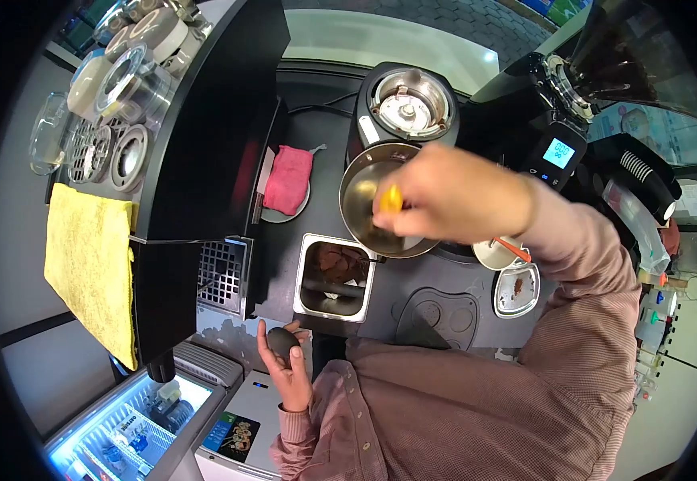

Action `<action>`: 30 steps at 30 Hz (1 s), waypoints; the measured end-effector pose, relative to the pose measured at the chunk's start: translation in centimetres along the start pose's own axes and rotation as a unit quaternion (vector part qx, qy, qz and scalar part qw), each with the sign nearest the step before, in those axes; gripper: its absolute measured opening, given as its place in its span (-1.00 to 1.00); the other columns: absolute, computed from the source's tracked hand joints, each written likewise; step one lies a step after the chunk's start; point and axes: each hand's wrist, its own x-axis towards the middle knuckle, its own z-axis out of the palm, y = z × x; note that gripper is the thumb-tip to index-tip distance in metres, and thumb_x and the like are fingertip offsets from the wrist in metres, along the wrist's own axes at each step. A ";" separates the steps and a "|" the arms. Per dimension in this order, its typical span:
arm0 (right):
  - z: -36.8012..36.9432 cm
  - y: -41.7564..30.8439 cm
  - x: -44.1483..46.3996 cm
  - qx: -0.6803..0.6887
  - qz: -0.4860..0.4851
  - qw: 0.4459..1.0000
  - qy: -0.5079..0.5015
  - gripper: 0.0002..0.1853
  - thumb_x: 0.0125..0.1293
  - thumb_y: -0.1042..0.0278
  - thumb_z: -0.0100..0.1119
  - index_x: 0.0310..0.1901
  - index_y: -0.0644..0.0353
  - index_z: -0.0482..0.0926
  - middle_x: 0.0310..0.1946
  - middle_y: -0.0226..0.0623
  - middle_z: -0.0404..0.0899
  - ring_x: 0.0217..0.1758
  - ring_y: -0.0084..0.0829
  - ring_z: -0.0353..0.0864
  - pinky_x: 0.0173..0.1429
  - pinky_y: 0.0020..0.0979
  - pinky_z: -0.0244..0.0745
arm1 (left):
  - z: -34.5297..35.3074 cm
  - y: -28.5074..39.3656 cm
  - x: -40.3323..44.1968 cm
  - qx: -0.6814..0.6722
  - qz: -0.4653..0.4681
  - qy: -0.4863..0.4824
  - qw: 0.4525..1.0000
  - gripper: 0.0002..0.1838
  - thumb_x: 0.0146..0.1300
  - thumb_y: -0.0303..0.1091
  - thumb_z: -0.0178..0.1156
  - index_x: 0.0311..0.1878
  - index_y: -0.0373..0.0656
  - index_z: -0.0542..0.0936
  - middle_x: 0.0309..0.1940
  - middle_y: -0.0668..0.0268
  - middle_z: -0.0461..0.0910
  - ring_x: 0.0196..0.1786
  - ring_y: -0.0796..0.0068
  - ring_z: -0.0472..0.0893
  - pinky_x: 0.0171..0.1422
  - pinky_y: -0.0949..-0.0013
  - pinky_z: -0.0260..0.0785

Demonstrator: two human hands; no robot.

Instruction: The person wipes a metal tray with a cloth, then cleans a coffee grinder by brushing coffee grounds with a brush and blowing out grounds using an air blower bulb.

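Observation:
My right hand (432, 192) reaches over a round metal bowl (358, 186). Its fingers are closed around a small yellow object (392, 199); most of that object is hidden by the hand, and its kind does not show. Low in front of my body is my left hand (288, 377), palm up. A dark, rounded, knob-like object (283, 343) rests in its curled fingers. Between the two hands stands a square metal container (300, 276) holding brown coffee grounds (339, 263) and a crossbar.
Behind the bowl is a round machine (407, 104) with an uncovered metal chamber. A pink cloth (288, 180) lies on a plate. Right of the bowl are a white cup (494, 255) and a small tray (517, 290). A black coffee machine (212, 120) borders the left side, a grinder (558, 152) the right.

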 end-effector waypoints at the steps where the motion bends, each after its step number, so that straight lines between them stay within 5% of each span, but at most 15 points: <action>1: 0.8 -0.4 -0.5 -0.125 0.043 0.991 -0.026 -0.78 0.39 0.21 0.30 -0.17 0.19 0.76 -0.46 -0.07 0.69 -0.36 0.03 0.70 -0.23 -0.10 0.60 | 0.0 0.0 0.0 0.000 0.003 -0.001 1.000 -0.22 0.61 -0.19 0.11 0.70 -0.12 -0.04 0.24 -0.01 0.58 0.10 0.35 0.64 0.32 0.27 0.44; 6: -2.2 -1.8 -0.4 -0.050 0.021 0.997 0.051 -0.78 0.32 0.23 0.36 -0.11 0.15 0.76 -0.36 -0.14 0.72 -0.18 -0.06 0.71 -0.05 -0.11 0.60 | 0.1 0.4 0.2 0.007 0.016 -0.004 1.000 -0.24 0.61 -0.24 0.09 0.70 -0.12 -0.04 0.25 -0.01 0.57 0.11 0.33 0.64 0.31 0.28 0.43; 8: -0.9 -1.1 -0.5 -0.135 -0.035 0.988 0.063 -0.75 0.28 0.26 0.40 -0.05 0.13 0.75 -0.38 -0.17 0.72 -0.14 -0.11 0.71 0.00 -0.15 0.59 | -0.1 0.4 0.1 -0.005 0.000 -0.002 1.000 -0.17 0.58 -0.25 0.15 0.70 -0.18 -0.09 0.25 -0.01 0.58 0.15 0.31 0.64 0.38 0.22 0.40; 12: -0.6 -1.1 -0.8 -0.151 0.002 0.986 -0.070 -0.78 0.29 0.24 0.39 -0.09 0.12 0.75 -0.43 -0.17 0.71 -0.22 -0.04 0.71 -0.04 -0.12 0.60 | 0.1 0.5 0.1 -0.024 -0.001 -0.013 1.000 -0.17 0.57 -0.27 0.15 0.70 -0.16 -0.10 0.26 -0.01 0.57 0.17 0.31 0.63 0.39 0.22 0.40; 14: -2.4 -2.6 -0.9 -0.147 0.044 0.985 0.079 -0.77 0.28 0.21 0.37 -0.37 0.22 0.69 -0.54 -0.11 0.66 -0.36 -0.04 0.73 -0.23 -0.10 0.62 | 0.0 0.5 -0.1 -0.026 -0.001 -0.011 1.000 -0.17 0.57 -0.27 0.15 0.70 -0.16 -0.10 0.26 -0.01 0.57 0.18 0.31 0.63 0.40 0.22 0.40; 15: -2.7 -2.6 -1.1 -0.218 0.044 0.965 0.137 -0.74 0.29 0.19 0.36 -0.35 0.26 0.70 -0.53 -0.05 0.66 -0.35 -0.01 0.74 -0.25 -0.10 0.63 | 0.0 0.5 -0.2 -0.028 -0.002 -0.011 1.000 -0.16 0.57 -0.27 0.16 0.70 -0.16 -0.10 0.26 -0.02 0.56 0.18 0.30 0.63 0.41 0.22 0.41; 18: -0.2 -1.2 -1.2 -0.113 -0.005 0.994 -0.013 -0.75 0.30 0.20 0.35 -0.32 0.26 0.72 -0.52 -0.02 0.66 -0.34 -0.01 0.73 -0.23 -0.10 0.62 | -0.2 0.2 -0.6 -0.022 -0.001 -0.019 1.000 -0.16 0.57 -0.25 0.17 0.70 -0.15 -0.11 0.26 -0.03 0.56 0.18 0.30 0.63 0.41 0.22 0.41; 22: -1.9 -2.4 -1.4 -0.112 -0.013 0.982 0.153 -0.78 0.30 0.21 0.37 -0.31 0.21 0.73 -0.49 -0.09 0.69 -0.35 -0.05 0.72 -0.21 -0.08 0.57 | -0.5 0.4 -0.8 -0.021 0.012 -0.023 0.999 -0.15 0.58 -0.23 0.17 0.70 -0.14 -0.11 0.26 -0.04 0.56 0.17 0.29 0.64 0.40 0.21 0.42; 23: -1.9 -2.1 -1.5 -0.208 0.000 0.970 0.125 -0.77 0.35 0.17 0.33 -0.09 0.09 0.78 -0.40 -0.12 0.70 -0.21 -0.04 0.69 -0.03 -0.13 0.55 | -0.5 0.5 -0.9 -0.017 0.015 -0.026 0.999 -0.17 0.59 -0.24 0.15 0.70 -0.15 -0.11 0.27 -0.05 0.56 0.18 0.28 0.64 0.39 0.20 0.43; 24: -1.2 -1.6 -1.7 -0.206 0.003 0.970 0.127 -0.77 0.35 0.17 0.33 -0.09 0.09 0.78 -0.40 -0.12 0.70 -0.21 -0.04 0.69 -0.03 -0.13 0.55 | -0.6 0.6 -1.1 -0.015 0.014 -0.029 0.999 -0.17 0.59 -0.24 0.15 0.70 -0.15 -0.11 0.27 -0.05 0.56 0.18 0.28 0.64 0.39 0.20 0.43; 26: 0.6 -0.4 -2.1 -0.186 -0.022 0.982 0.018 -0.76 0.31 0.16 0.37 -0.36 0.17 0.73 -0.54 -0.15 0.66 -0.32 -0.08 0.70 -0.11 -0.12 0.54 | -0.7 0.7 -1.3 -0.012 0.014 -0.036 0.999 -0.17 0.58 -0.28 0.14 0.70 -0.15 -0.11 0.27 -0.04 0.57 0.18 0.29 0.64 0.39 0.20 0.43; 30: -1.5 -3.0 -3.2 -0.134 0.036 0.974 0.179 -0.66 0.36 0.07 0.29 -0.38 0.23 0.70 -0.56 -0.01 0.62 -0.44 0.07 0.67 -0.21 -0.01 0.56 | -1.2 0.8 -1.7 -0.001 0.041 -0.054 0.998 -0.22 0.61 -0.22 0.11 0.70 -0.13 -0.07 0.26 -0.04 0.56 0.13 0.29 0.66 0.32 0.25 0.45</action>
